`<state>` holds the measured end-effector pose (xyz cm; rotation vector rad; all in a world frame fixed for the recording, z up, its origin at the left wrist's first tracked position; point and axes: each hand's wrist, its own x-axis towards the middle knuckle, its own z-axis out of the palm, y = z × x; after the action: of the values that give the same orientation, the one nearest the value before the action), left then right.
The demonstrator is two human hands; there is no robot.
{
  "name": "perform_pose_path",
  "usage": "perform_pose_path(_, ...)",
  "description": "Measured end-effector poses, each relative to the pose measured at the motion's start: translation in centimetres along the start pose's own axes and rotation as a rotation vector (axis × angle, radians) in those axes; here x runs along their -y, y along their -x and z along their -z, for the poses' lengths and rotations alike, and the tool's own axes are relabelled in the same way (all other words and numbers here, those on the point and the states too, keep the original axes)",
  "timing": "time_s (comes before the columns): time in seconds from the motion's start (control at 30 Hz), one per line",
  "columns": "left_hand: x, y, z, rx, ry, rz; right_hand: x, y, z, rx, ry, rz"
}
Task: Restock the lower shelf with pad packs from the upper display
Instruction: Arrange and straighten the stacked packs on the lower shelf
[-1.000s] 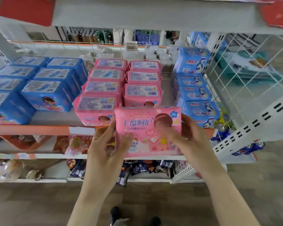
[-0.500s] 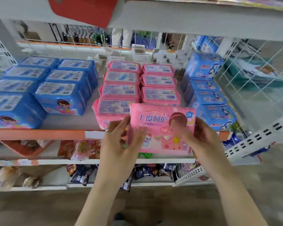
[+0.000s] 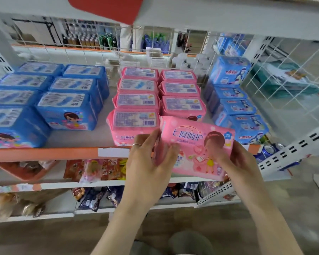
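Though glossy, soft pink pack (image 3: pixel 195 142).

The pink pack (image 3: pixel 195 144) is glossy, smooth plastic film, as are the blue packs (image 3: pixel 68 111). The shelf (image 3: pixel 44 154) looks like painted metal, the side grid (image 3: pixel 287 85) white-coated wire. The floor (image 3: pixel 44 236) looks like matt wood.

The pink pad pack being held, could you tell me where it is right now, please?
In the head view, the pink pad pack sits centre-right, held between the left hand and right hand, in front of the right pink stack.
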<state>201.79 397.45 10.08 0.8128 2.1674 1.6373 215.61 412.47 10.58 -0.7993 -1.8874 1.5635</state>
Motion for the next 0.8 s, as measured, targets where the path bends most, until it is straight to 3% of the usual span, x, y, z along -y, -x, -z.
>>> perform_pose_path(0.2,-1.2,-0.9,-2.1,0.007,0.028,-0.017,0.6,-0.8,2.6,0.0,0.008,0.015)
perform_pose_path(0.8,-2.2,-2.1,-6.3,-0.167,0.024,0.049,-0.2,-6.9,5.5,0.185,0.12,0.04)
